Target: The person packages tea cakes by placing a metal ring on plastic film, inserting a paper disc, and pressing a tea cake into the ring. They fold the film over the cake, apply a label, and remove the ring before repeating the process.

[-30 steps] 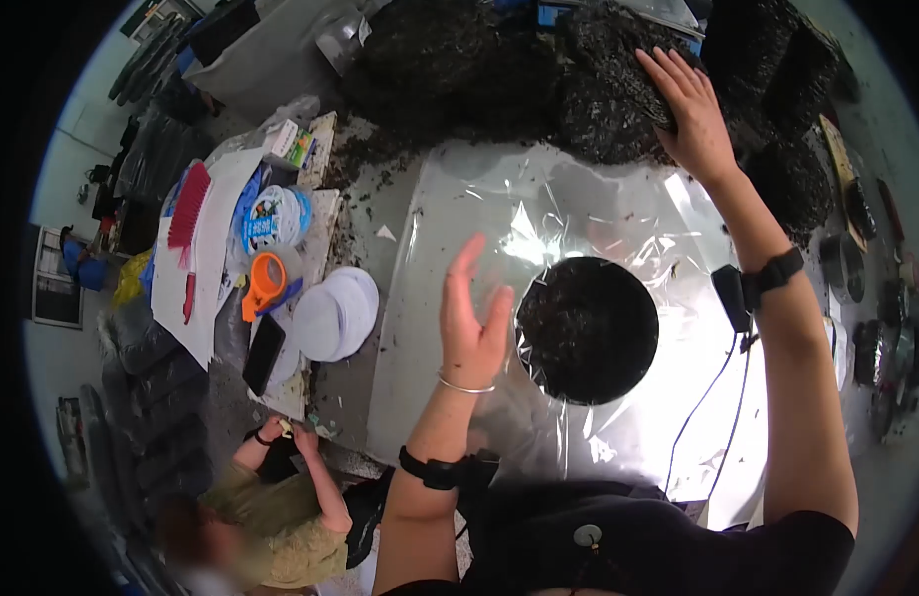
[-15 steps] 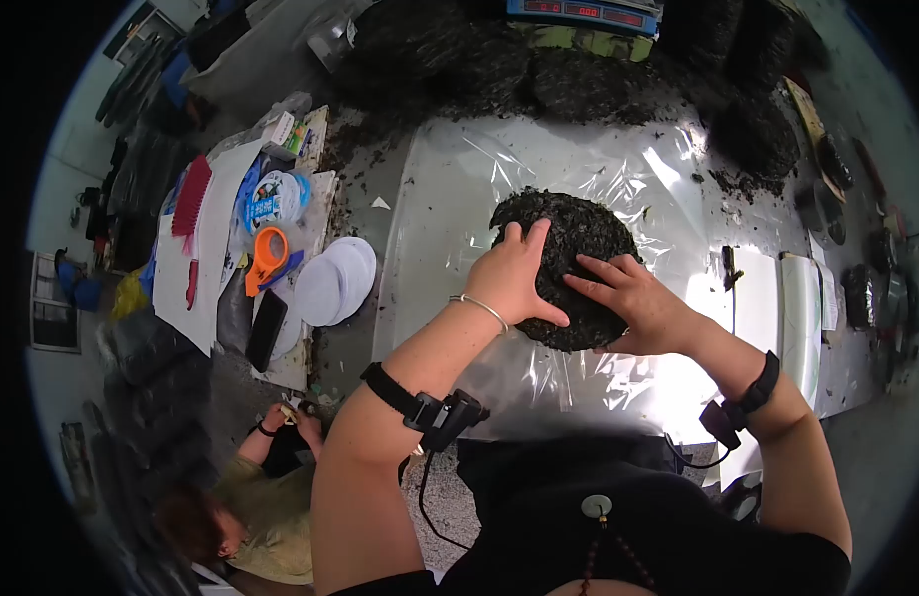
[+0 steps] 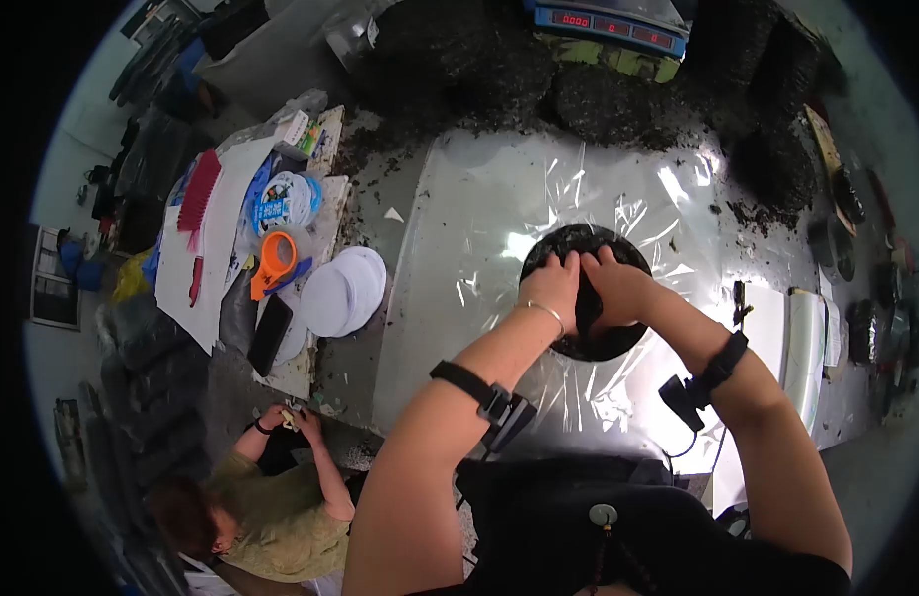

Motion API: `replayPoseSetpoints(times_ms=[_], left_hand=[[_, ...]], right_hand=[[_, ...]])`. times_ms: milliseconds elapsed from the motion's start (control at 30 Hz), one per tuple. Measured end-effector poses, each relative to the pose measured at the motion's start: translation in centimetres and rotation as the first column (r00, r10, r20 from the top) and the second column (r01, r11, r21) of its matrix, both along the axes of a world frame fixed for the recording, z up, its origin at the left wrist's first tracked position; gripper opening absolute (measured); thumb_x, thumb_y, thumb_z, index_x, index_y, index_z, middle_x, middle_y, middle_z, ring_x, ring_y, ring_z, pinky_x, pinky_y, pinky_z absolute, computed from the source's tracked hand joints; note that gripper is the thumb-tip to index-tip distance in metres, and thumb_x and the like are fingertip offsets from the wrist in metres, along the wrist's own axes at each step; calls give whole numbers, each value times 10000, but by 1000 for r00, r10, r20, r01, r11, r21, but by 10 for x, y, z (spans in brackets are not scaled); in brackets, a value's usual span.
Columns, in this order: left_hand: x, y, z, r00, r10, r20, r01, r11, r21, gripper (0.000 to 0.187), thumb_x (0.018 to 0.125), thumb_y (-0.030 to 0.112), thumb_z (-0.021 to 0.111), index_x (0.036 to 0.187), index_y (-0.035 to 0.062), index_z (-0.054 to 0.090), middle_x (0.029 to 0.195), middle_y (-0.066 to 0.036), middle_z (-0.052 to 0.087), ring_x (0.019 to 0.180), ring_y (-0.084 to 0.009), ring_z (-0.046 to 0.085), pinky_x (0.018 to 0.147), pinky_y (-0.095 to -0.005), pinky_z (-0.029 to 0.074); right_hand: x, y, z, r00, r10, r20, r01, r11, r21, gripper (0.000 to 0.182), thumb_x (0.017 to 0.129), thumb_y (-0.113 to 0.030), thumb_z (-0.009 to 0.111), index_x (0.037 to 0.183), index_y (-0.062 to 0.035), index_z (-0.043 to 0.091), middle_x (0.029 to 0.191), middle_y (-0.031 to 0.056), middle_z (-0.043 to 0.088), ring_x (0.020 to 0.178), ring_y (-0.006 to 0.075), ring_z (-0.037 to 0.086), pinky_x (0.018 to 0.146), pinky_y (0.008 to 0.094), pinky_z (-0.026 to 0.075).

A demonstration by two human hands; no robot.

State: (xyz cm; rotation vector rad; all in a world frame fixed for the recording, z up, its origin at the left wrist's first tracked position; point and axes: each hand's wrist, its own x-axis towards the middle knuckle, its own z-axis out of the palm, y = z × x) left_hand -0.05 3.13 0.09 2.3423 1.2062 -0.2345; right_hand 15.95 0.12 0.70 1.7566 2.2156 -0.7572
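On the clear plastic film lies a round, dark disc of dried, seaweed-like flakes [image 3: 618,343]. Its visible edge looks smooth and glossy, and its middle is covered by my hands. My left hand [image 3: 552,290] bears down on its left half with the fingers bent and close together. Right beside it, my right hand [image 3: 613,288] presses the other half, its fingers curled inward. The two hands nearly meet at the disc's centre. Parts of the fingertips are hidden, so the exact grip on the disc is hard to see.
Dark loose flakes [image 3: 459,79] cover the back of the table, before a blue digital scale [image 3: 611,28]. At left are white round discs [image 3: 345,293], an orange tape dispenser [image 3: 275,260], a phone [image 3: 270,336] and a red brush [image 3: 198,194]. A co-worker [image 3: 271,507] sits at lower left.
Both hands have come together over the disc's middle; before, they spread around its sides. The disc's outline has gone from ragged and flaky to smooth and round. The view has shifted slightly.
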Motion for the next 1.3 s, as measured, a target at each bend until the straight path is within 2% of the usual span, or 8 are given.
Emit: replayPoseSetpoints(times_ms=[133, 233, 467, 767, 867, 1033, 1167, 1300], left_hand=[[-22, 7, 11, 841, -158, 518, -28, 942, 333, 644, 793, 158, 795, 1373, 47, 538, 1329, -143, 582, 1201, -332, 595, 1045, -427, 507], [-42, 23, -13, 725, -103, 681, -105, 961, 257, 678, 884, 172, 735, 1496, 72, 461, 1470, -151, 527, 1338, -356, 522, 1136, -431, 428], [-47, 28, -28, 657, 195, 728, -94, 980, -177, 896, 890, 257, 772, 1607, 80, 263, 1527, -223, 468, 1361, -393, 512, 1143, -452, 411], [-47, 21, -28, 674, 55, 736, -67, 998, -14, 977, 884, 315, 772, 1631, 102, 179, 1637, -183, 313, 1480, -378, 361, 1249, -495, 254], [-46, 24, -42, 671, 65, 738, -30, 998, -60, 908, 877, 331, 777, 1601, 103, 278, 1610, -166, 381, 1474, -382, 370, 1258, -531, 212], [-43, 26, -27, 700, 127, 702, -50, 990, -130, 890, 869, 305, 792, 1584, 107, 301, 1568, -165, 445, 1403, -419, 459, 1246, -544, 244], [-45, 29, -24, 729, 105, 676, -40, 993, -111, 870, 882, 289, 782, 1578, 81, 304, 1572, -163, 441, 1418, -379, 460, 1247, -540, 241], [-45, 34, -28, 709, 69, 702, -6, 996, -91, 885, 880, 281, 791, 1572, 35, 298, 1592, -161, 417, 1426, -372, 456, 1232, -558, 267]], right_hand=[[34, 17, 16, 778, 98, -621, 362, 737, 570, 362, 919, -293, 716, 1169, -32, 687, 1087, 143, 668, 1059, 316, 643, 943, 398, 509], [77, 25, -66, 187, -634, -750, 473, 728, -497, 384, 1056, -382, 546, 1187, -55, 698, 1105, 63, 667, 1041, 221, 618, 972, 370, 471], [57, 93, -43, 597, -373, -710, 269, 927, -261, 464, 985, -440, 684, 1149, -7, 668, 971, 98, 672, 913, 161, 616, 802, 344, 512], [58, 88, -103, 413, -474, -778, 660, 744, -103, 512, 933, -217, 746, 510, -81, 492, 505, -33, 511, 457, 83, 368, 472, 310, 291], [69, 95, -80, 908, -208, -363, 386, 752, 534, 242, 746, -221, 844, 726, -78, 650, 719, 126, 623, 678, 368, 584, 631, 456, 481], [100, 174, -3, 987, -96, -131, 162, 589, 792, 1088, 650, -203, 881, 1584, -215, 324, 1579, 195, 346, 1477, 414, 302, 1219, 514, 263], [151, 231, -55, 994, -20, 104, -26, 905, 425, 994, 766, -206, 785, 1623, -248, 284, 1655, 181, 295, 1524, 370, 296, 1235, 514, 268], [162, 243, -21, 993, -47, 105, -37, 736, 675, 836, 817, 27, 613, 1578, -244, 398, 1596, 127, 433, 1480, 335, 397, 1210, 493, 325]])
